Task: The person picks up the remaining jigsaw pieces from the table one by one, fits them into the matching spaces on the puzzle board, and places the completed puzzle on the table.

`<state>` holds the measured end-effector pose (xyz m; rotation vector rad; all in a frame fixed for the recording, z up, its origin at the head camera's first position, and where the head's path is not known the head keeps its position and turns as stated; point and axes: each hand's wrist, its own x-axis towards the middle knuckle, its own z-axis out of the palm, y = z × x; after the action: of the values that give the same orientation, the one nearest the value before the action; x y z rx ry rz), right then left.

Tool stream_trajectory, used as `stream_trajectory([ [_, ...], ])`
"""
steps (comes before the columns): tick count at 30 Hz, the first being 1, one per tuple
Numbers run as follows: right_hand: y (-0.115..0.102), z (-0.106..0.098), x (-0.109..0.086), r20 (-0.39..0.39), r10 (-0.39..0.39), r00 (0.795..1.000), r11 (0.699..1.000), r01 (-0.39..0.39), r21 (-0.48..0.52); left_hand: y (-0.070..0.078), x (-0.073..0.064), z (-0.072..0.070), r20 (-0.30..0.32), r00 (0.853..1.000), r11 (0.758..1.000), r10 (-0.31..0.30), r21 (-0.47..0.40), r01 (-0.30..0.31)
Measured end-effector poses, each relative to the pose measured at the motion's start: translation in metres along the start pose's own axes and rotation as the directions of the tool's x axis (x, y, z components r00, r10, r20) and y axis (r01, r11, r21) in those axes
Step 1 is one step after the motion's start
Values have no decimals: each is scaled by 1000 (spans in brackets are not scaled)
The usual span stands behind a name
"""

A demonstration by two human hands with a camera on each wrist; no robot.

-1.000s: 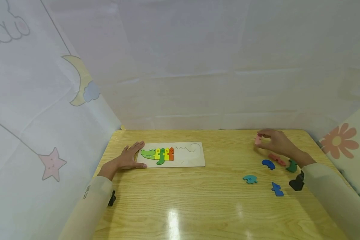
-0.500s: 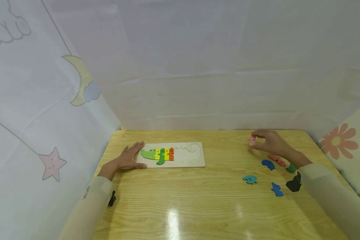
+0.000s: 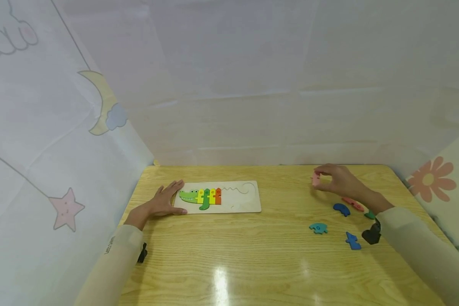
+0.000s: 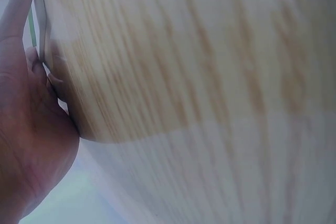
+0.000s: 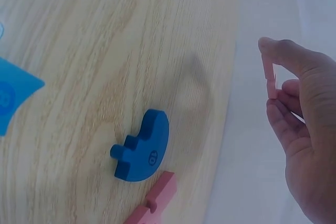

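A pink puzzle piece (image 3: 315, 179) is pinched between the thumb and fingers of my right hand (image 3: 338, 180), raised over the far right of the table. In the right wrist view the same pink piece (image 5: 269, 74) shows edge-on between the fingertips. My left hand (image 3: 163, 200) rests spread at the left end of a pale wooden puzzle board (image 3: 245, 202), thumb and fingers along its edge. On the board lie a green crocodile head (image 3: 189, 196) and yellow, green and orange body pieces (image 3: 205, 198). Outlines mark its bare right part.
Loose pieces lie on the right of the table (image 3: 229, 242): a dark blue curved one (image 3: 342, 209), a teal one (image 3: 318, 228), a blue one (image 3: 352, 241), a red-pink one (image 3: 353, 203) and a green one (image 3: 369, 214) partly behind the wrist. White printed sheets enclose the table.
My right hand has moved left with the pink puzzle piece, staying raised over the table. My left hand and the board have not moved.
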<state>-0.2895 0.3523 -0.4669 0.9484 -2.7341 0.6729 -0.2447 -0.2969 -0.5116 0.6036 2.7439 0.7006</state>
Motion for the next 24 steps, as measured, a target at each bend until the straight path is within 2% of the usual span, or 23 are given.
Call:
stream_trajectory([
  [8,-11,1,6,19,6,1000,1000,-5,-9,-1,2,1,-2,1000,1000,7,-1,-7],
  [15,-17,4,12,0,-56,998,998,56,-15,-1,2,1,-12,1000,1000,10,-2,-10],
  [24,-25,7,16,5,-67,998,998,67,-18,0,0,1,-4,1000,1000,-3,4,3],
])
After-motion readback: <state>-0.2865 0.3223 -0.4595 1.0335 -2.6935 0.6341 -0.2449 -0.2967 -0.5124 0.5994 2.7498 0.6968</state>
